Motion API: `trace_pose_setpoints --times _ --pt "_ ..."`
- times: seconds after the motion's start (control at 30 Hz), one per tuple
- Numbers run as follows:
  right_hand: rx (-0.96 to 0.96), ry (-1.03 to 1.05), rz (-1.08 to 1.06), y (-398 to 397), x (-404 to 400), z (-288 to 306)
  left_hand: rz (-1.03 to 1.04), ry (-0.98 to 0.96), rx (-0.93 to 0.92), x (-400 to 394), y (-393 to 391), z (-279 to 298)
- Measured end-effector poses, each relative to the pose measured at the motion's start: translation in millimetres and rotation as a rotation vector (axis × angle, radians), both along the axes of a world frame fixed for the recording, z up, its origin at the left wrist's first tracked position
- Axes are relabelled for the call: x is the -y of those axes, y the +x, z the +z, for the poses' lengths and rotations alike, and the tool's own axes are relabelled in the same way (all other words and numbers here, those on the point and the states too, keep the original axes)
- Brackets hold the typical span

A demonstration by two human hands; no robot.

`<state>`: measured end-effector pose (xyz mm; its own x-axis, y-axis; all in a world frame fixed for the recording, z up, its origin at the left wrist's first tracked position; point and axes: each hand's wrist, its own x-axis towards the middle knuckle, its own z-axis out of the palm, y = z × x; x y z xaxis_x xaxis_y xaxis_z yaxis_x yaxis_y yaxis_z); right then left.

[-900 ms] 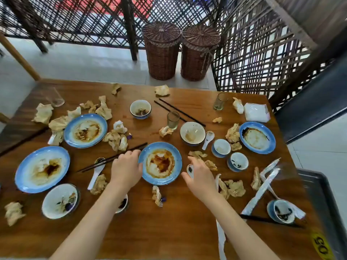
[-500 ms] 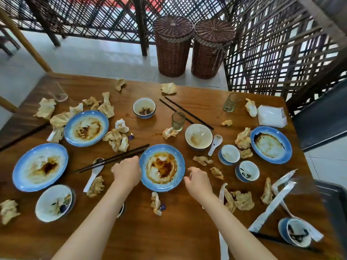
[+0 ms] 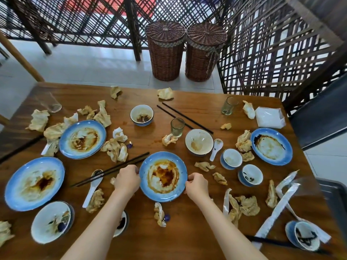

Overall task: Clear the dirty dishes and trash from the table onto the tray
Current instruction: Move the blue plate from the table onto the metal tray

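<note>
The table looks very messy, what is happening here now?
A person is clearing a wooden table after a meal. The left hand and the right hand grip opposite edges of the round blue sauce-stained plate nearest to them; it has not left the table yet. Other blue plates, small bowls, black chopsticks, white spoons and many crumpled napkins lie around untouched. The dark tray waits at the right edge.

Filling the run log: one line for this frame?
step: lift plate | left hand: grips blue plate left rim | right hand: grips right rim | plate: on table
</note>
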<state>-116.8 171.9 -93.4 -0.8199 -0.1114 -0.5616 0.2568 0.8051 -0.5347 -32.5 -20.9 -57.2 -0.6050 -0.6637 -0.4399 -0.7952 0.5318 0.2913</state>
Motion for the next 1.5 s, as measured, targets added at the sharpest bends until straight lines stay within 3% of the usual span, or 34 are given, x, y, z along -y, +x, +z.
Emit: trace_pose_setpoints --times 0.27,0.53,0.73,0.87,1.27,1.5 --pt "-0.013 -0.012 -0.084 2 7 8 0.071 0.137 -0.094 13 2 -6" --pt "-0.094 -0.288 -0.242 -2 -20 80 0.025 0.229 -0.257 12 -24 52" --pt "-0.185 -0.32 -0.378 -53 -82 137 -0.056 0.264 -0.428 -44 -92 113" --pt "-0.195 -0.283 -0.453 -92 -143 150 -0.128 0.243 -0.409 -107 -140 125" --pt "-0.121 -0.143 -0.369 -197 -263 107 -0.085 0.334 -0.256 -240 -237 65" --pt "-0.114 -0.03 -0.278 -243 -287 55 -0.06 0.223 -0.168 -275 -272 24"
